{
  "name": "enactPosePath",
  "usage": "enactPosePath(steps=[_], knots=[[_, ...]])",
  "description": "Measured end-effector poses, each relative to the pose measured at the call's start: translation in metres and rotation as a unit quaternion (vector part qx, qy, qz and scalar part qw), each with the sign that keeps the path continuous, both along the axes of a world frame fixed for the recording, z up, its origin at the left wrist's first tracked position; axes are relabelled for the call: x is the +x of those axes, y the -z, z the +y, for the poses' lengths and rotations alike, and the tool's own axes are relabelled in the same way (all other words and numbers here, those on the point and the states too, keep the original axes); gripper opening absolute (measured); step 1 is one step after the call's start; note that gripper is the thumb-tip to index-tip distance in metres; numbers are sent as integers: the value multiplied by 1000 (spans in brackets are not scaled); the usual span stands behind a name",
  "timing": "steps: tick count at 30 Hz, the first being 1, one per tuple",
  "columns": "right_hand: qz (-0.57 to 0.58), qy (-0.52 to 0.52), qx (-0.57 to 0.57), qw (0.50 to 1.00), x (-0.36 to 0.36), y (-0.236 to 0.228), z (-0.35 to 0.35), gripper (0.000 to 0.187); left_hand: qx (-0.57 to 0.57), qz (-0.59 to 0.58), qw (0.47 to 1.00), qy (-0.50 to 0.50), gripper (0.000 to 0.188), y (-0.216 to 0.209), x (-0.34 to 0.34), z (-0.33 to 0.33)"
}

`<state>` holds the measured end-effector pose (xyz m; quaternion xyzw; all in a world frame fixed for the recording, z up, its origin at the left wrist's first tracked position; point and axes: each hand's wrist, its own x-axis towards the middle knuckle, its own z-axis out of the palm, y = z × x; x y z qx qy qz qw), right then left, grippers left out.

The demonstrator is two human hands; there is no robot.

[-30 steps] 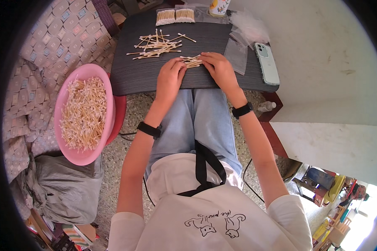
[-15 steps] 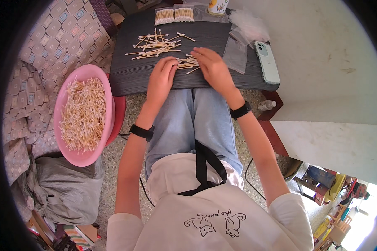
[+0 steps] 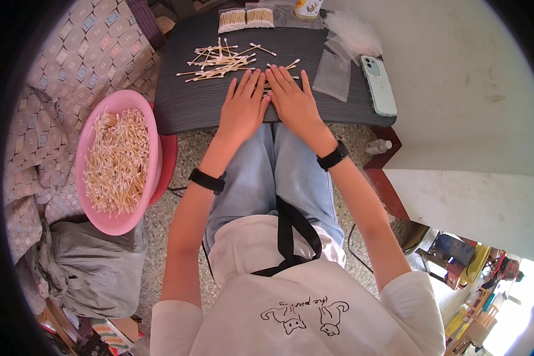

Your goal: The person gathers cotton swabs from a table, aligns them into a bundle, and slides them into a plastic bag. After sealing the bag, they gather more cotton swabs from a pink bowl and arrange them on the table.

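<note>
Both hands lie flat, side by side, near the front edge of the dark table (image 3: 187, 110). My left hand (image 3: 243, 107) has its fingers stretched out and pointing away from me. Close beside it, my right hand (image 3: 293, 104) is spread out too, the two hands touching or nearly so. A few cotton swabs (image 3: 290, 64) stick out past my right fingers; the rest of that small bunch is mostly hidden under the hands. Just beyond my left fingertips lies a loose, crisscrossed pile of cotton swabs (image 3: 219, 62).
Two filled clear packs of swabs (image 3: 246, 19) stand at the table's back, near a cup (image 3: 308, 8). Empty plastic bags (image 3: 332, 76) and a pale phone (image 3: 378, 86) lie on the right. A pink basin (image 3: 154, 148) full of swabs is at my left.
My hands have gone from curled around the small bunch of swabs to flat over it, fingers straightened. They have also come closer together.
</note>
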<state>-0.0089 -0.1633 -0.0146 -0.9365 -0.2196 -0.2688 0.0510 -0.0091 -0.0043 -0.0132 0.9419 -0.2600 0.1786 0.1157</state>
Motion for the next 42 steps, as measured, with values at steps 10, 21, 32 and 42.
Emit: enactPosePath(steps=[10,21,32,42], knots=[[54,-31,13,998,-28,1,-9,45,2,28,999,43,54,-1,-24,8],[24,9,37,999,-3,9,-2,44,20,2,1000,-4,53,3,-1,0],[33,-23,64,997,-20,-3,-1,38,-19,33,999,22,48,-5,-12,3],[18,-38,226,973,14,-14,-22,18,-260,-22,965,12,27,-1,21,8]])
